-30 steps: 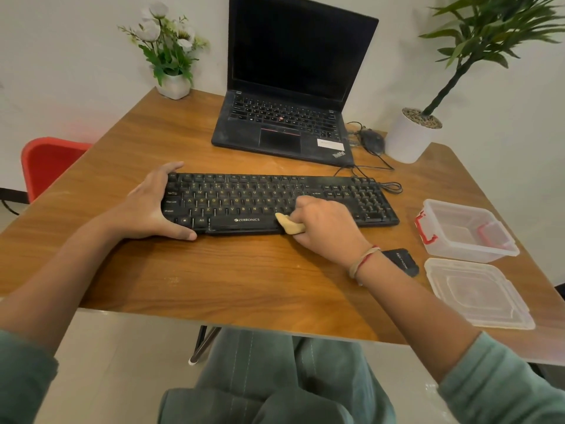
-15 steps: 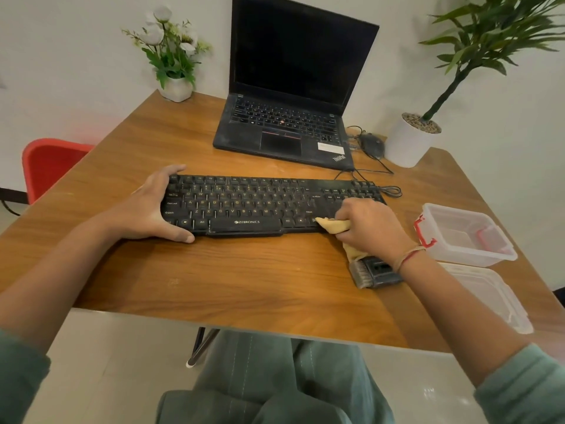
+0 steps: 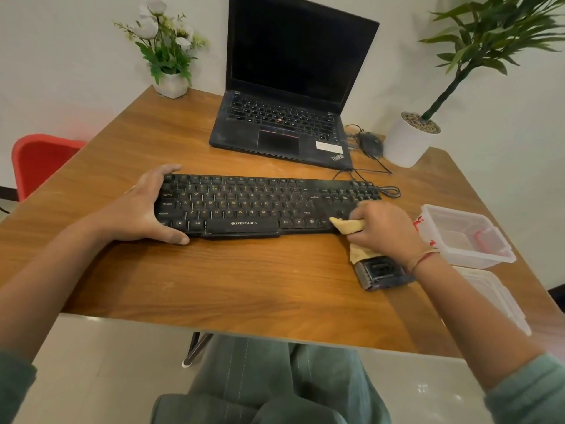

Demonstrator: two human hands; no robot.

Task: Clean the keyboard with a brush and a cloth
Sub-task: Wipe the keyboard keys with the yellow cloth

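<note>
Our right fingers (image 3: 365,214) are curled round a bunched yellow cloth (image 3: 347,225), pinching it so that one corner pokes out to the left and a tail hangs below the palm. The right hand (image 3: 383,232) sits at the near right corner of the keyboard (image 3: 244,206), with the cloth touching the bottom row by the arrow keys. Our left fingers (image 3: 162,173) lie close together, hooked over the far edge at the other end, and the thumb (image 3: 175,239) runs along the near edge. So the left hand (image 3: 140,209) clamps the board flat on the table (image 3: 244,286).

We judge the step to be the wipe with the cloth, here at its right-hand end. To do it well we should press lightly, enough to drag dust off the key tops without pushing the keys down. We should run along the rows rather than across them, so grit is not driven into the gaps. We cannot tell whether the number pad beyond our knuckles has been wiped; it wants a pass with a fresh fold.

The hanging tail lies on what we take to be the brush (image 3: 382,272), under our wrist. We should gather it in so it does not tug that tool. The left grip should be firm, since the cable (image 3: 389,191) at the far right may let the board swivel.

Further right stand a clear tub (image 3: 467,237) and its lid (image 3: 495,298), near enough for a forearm to knock.
</note>
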